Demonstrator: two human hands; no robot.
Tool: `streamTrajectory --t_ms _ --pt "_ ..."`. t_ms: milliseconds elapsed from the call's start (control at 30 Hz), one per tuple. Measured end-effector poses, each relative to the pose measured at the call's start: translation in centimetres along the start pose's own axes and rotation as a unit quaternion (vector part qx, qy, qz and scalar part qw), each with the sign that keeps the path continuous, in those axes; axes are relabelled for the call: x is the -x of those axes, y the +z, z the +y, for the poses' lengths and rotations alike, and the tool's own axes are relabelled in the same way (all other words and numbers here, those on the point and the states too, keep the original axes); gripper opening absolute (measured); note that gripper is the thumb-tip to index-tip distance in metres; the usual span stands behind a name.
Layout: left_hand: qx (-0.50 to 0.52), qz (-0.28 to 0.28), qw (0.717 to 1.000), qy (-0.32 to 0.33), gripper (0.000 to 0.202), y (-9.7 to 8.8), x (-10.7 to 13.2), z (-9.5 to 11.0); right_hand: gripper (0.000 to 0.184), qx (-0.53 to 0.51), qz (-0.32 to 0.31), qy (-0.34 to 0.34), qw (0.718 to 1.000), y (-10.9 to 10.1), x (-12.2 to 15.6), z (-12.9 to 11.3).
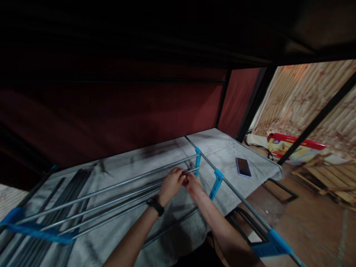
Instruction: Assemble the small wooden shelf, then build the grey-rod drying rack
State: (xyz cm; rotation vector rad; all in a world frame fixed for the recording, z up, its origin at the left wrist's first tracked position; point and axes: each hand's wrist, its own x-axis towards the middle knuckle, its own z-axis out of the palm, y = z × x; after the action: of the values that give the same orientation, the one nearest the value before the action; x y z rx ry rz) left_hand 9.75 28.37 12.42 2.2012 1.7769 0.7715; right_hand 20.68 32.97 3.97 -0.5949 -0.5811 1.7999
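My left hand (171,182), with a black watch on its wrist, is closed around a grey metal tube (122,203) near its right end. Pressed up against it, my right hand (193,184) has its fingers pinched together at the same spot; the fingertips of both hands overlap and partly hide the tube. Several parallel tubes run left to a blue plastic crosspiece (36,229). Just beyond my hands stands a blue bracket (198,163) on a long grey rod (236,191). A second blue bracket (216,184) sits nearer me on that rod.
Loose dark tubes (55,207) lie bundled at the left of the cloth-covered table (222,142). A phone (243,167) rests on the right side. A dark red panel (139,118) closes off the back. On the floor are wooden slats (330,180) and a red-and-yellow box (294,146).
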Motion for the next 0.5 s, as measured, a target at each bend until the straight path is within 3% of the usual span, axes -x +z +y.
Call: streamTrajectory --t_ms 233,500 --pt "-0.046 -0.08 0.996 -0.021 0.032 3.7 -6.6 2.1 0.023 0.003 0.013 -0.039 0.999 0.2 -0.2 1.3" --pt "-0.036 -0.118 0.992 -0.024 0.009 5.2 -9.3 1.3 0.034 0.137 -0.027 -0.082 0.987 1.5 -0.3 1.1"
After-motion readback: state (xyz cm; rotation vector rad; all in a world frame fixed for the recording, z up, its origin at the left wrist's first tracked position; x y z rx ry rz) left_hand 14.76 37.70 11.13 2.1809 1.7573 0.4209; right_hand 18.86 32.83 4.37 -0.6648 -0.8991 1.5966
